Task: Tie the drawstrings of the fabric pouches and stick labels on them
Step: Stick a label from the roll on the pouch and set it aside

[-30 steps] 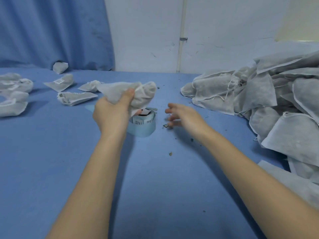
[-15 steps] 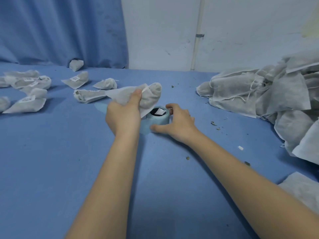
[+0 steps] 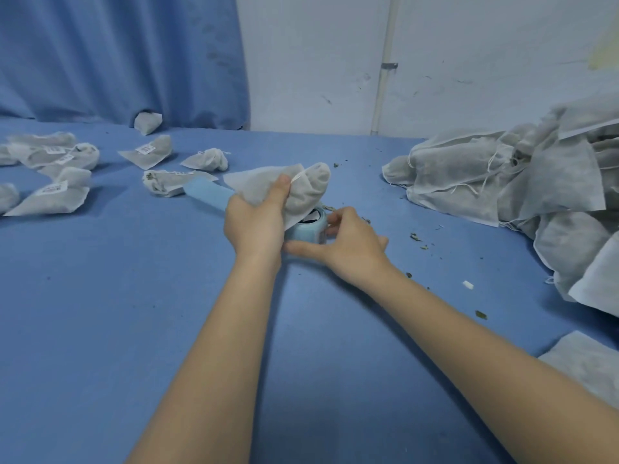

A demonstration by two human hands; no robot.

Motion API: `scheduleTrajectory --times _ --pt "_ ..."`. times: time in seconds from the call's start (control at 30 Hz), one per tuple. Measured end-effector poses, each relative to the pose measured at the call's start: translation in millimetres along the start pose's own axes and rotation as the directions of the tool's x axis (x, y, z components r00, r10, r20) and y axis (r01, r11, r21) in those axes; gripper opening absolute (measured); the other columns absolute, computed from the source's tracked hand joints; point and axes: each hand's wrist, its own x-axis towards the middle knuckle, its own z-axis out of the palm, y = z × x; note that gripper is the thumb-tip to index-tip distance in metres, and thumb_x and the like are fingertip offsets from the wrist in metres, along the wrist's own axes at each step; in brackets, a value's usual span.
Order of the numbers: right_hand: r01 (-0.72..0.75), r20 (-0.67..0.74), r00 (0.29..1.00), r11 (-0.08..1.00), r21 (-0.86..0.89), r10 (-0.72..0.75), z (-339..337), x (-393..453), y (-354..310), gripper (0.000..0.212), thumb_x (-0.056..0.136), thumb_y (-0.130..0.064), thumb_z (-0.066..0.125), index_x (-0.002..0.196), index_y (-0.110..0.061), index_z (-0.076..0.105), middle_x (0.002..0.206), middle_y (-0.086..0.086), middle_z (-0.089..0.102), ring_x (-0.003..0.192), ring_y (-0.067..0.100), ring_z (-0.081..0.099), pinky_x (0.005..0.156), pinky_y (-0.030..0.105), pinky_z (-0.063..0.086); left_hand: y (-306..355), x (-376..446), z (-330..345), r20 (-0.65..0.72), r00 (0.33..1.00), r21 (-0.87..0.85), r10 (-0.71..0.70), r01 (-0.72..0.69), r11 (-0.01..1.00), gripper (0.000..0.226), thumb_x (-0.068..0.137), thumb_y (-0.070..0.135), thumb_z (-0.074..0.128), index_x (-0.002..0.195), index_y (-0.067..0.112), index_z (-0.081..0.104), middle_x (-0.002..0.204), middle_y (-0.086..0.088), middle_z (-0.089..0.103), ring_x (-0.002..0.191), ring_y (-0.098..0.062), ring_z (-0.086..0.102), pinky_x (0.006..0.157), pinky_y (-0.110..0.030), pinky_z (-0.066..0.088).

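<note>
My left hand (image 3: 256, 226) grips a grey fabric pouch (image 3: 303, 185) at its neck and holds it just above the table, its white drawstring showing by my thumb. Right under the pouch stands a light-blue roll of labels (image 3: 310, 229), with a strip of blue backing paper (image 3: 209, 194) trailing off to the left. My right hand (image 3: 341, 244) wraps around that roll, thumb along its near side and fingers on its right edge. Part of the roll is hidden by the pouch.
Several tied pouches with white labels (image 3: 53, 192) lie at the left, another pouch (image 3: 147, 122) by the blue curtain. A big heap of grey pouches (image 3: 522, 185) fills the right side. Dry herb crumbs (image 3: 417, 237) dot the blue table (image 3: 100, 296).
My right hand has moved left from the bare table to the label roll and closed its fingers round it. My left hand keeps the pouch over the roll.
</note>
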Motion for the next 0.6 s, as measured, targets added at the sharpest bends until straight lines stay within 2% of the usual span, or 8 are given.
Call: scheduleTrajectory --times 0.1,0.17,0.23,0.3,0.37,0.43,0.53,0.6 --pt "0.025 0.075 0.997 0.994 0.110 -0.034 -17.2 -1.6 14.8 0.036 0.075 -0.039 0.075 0.102 -0.028 0.053 0.092 -0.017 0.063 0.091 0.008 0.054 0.097 0.039 0.039 0.6 2.8 -0.2 0.016 0.997 -0.120 -0.080 0.081 0.989 0.041 0.078 0.035 0.075 0.110 0.013 0.063 0.107 -0.001 0.069 0.098 -0.020 0.066 0.089 -0.045 0.053" --pt "0.037 0.017 0.999 0.985 0.169 -0.040 -26.6 4.1 23.0 0.016 0.083 -0.019 0.064 0.095 -0.027 0.056 0.083 -0.011 0.067 0.079 0.009 0.055 0.086 0.030 0.046 0.5 4.6 -1.6 0.026 0.992 -0.193 -0.126 0.128 0.973 0.037 0.080 0.031 0.074 0.111 0.013 0.063 0.108 -0.002 0.069 0.097 -0.020 0.067 0.086 -0.047 0.055" --pt "0.041 -0.069 0.997 0.983 0.179 -0.029 -32.0 14.9 27.1 0.019 0.087 -0.012 0.056 0.100 -0.025 0.059 0.086 -0.006 0.066 0.071 0.008 0.053 0.067 0.018 0.042 0.4 5.6 -3.8 0.039 0.988 -0.230 -0.151 0.156 0.961 0.029 0.082 0.027 0.073 0.107 0.015 0.064 0.106 -0.001 0.069 0.095 -0.020 0.068 0.083 -0.049 0.056" --pt "0.068 -0.045 0.997 0.994 0.084 -0.065 -33.0 28.1 28.9 0.031 0.091 -0.013 0.052 0.120 -0.023 0.058 0.108 -0.003 0.061 0.084 0.010 0.053 0.075 0.018 0.040 0.5 5.8 -4.8 0.054 0.987 -0.231 -0.154 0.162 0.959 0.027 0.082 0.027 0.072 0.106 0.016 0.065 0.105 -0.001 0.070 0.095 -0.019 0.068 0.083 -0.049 0.056" --pt "0.099 0.074 0.993 0.995 -0.035 -0.096 -29.3 41.1 27.9 0.042 0.094 -0.017 0.051 0.136 -0.023 0.049 0.132 -0.001 0.051 0.114 0.019 0.048 0.100 0.027 0.036 0.7 5.8 -3.7 0.056 0.989 -0.213 -0.137 0.146 0.966 0.026 0.082 0.027 0.072 0.105 0.017 0.066 0.106 -0.001 0.070 0.096 -0.019 0.068 0.085 -0.048 0.055" --pt "0.121 0.154 0.982 0.991 -0.064 -0.110 -23.1 49.8 23.8 0.042 0.096 -0.022 0.051 0.138 -0.025 0.048 0.139 -0.002 0.049 0.128 0.023 0.040 0.110 0.037 0.031 0.5 5.7 -2.1 0.050 0.992 -0.193 -0.114 0.122 0.974 0.025 0.082 0.028 0.073 0.103 0.017 0.066 0.106 -0.002 0.070 0.098 -0.020 0.067 0.089 -0.046 0.054" --pt "0.110 0.127 0.986 0.994 -0.004 -0.108 -16.2 57.8 17.7 0.018 0.094 -0.031 0.056 0.109 -0.031 0.065 0.118 -0.008 0.064 0.109 0.015 0.050 0.105 0.043 0.037 -0.7 5.9 -0.6 0.051 0.995 -0.156 -0.091 0.098 0.983 0.031 0.080 0.030 0.074 0.107 0.015 0.066 0.107 -0.001 0.069 0.100 -0.020 0.066 0.092 -0.045 0.052" --pt "0.082 0.061 0.995 0.996 0.019 -0.083 -14.2 61.2 16.8 0.007 0.091 -0.036 0.060 0.088 -0.032 0.066 0.098 -0.009 0.067 0.097 0.015 0.056 0.099 0.045 0.043 -0.8 6.6 -0.5 0.055 0.995 -0.147 -0.085 0.093 0.985 0.034 0.080 0.030 0.074 0.109 0.014 0.065 0.108 -0.002 0.069 0.101 -0.020 0.065 0.093 -0.045 0.051"
